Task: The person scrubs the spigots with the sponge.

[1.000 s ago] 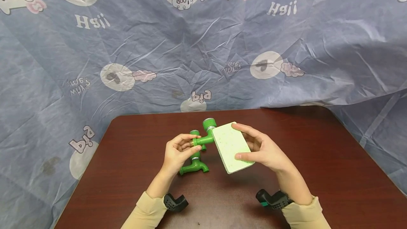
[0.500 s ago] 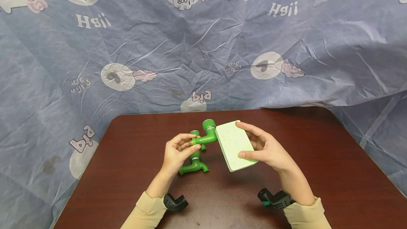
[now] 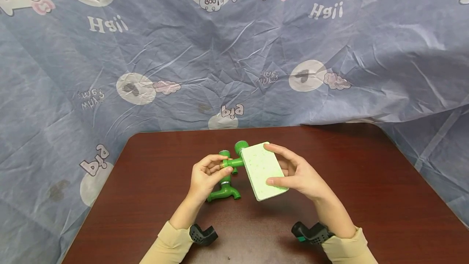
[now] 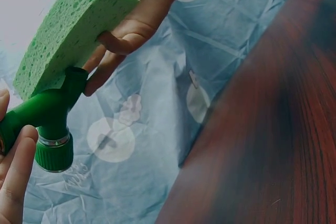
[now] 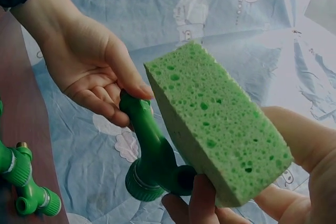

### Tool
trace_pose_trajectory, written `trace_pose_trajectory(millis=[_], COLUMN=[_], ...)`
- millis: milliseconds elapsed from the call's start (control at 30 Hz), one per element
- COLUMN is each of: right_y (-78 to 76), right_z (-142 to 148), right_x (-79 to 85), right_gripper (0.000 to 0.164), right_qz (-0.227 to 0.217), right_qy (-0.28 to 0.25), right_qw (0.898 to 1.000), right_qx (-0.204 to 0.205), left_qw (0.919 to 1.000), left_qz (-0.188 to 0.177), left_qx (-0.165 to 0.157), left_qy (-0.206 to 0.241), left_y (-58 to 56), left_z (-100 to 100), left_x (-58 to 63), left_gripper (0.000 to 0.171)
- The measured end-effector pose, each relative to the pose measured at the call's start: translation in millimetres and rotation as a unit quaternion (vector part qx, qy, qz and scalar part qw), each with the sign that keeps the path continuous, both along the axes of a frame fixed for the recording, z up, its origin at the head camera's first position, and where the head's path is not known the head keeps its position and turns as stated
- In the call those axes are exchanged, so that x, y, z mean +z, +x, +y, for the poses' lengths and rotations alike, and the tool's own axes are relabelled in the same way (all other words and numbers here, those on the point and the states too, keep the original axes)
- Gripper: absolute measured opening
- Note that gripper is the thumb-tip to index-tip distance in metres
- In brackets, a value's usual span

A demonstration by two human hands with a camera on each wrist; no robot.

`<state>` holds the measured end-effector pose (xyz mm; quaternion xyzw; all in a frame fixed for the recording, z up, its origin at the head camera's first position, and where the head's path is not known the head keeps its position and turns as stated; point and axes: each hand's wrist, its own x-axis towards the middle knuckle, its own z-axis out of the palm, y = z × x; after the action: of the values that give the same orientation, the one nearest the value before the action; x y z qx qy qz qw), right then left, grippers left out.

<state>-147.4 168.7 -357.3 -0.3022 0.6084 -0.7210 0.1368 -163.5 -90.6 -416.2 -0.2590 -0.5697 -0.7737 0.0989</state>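
Note:
In the head view my left hand (image 3: 205,174) pinches a green tap (image 3: 234,162) by its brass-threaded end, raised above the table. The tap's ribbed knob (image 4: 54,156) shows below its body in the left wrist view. My right hand (image 3: 300,174) grips a light green sponge (image 3: 264,172), thumb on the near face and fingers behind. The sponge (image 5: 218,124) lies against the tap's body (image 5: 149,135) in the right wrist view, and fingertips of the right hand are close to the spout (image 5: 184,179). From the head, the sponge hides the tap's spout end.
More green taps (image 3: 223,192) lie on the dark red-brown table (image 3: 157,174), behind and below the left hand. A blue patterned cloth (image 3: 234,52) hangs along the table's back edge. Black wrist cameras (image 3: 203,234) sit on both wrists.
The sponge first shifted slightly right and up, then came back left and down over the tap, covering more of its body. The left hand has stayed nearly still, the tap's knob dipping slightly.

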Motion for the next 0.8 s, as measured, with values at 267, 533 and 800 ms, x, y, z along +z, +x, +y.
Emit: trace_pose_trajectory(millis=[267,533,800], right_y=[0.2,-0.3,-1.4], right_z=[-1.7,-1.0,1.8], right_x=[-1.0,-1.2,0.0], right_gripper=[0.078,0.078,0.079], right_qz=[-0.008,-0.011,-0.017], right_qy=[-0.004,-0.004,0.014], right_qw=[1.000,1.000,0.999], right_qx=[-0.017,-0.022,-0.034], left_qw=[0.9990,0.9980,0.9967], left_qz=[-0.044,-0.060,-0.032], left_qx=[0.003,-0.015,-0.068], left_qy=[-0.005,-0.015,-0.031], left_y=[-0.7,-2.4,-3.7], left_z=[-0.3,-3.2,-6.2], left_x=[-0.9,-0.9,0.3], left_gripper=[0.040,0.038,0.041])
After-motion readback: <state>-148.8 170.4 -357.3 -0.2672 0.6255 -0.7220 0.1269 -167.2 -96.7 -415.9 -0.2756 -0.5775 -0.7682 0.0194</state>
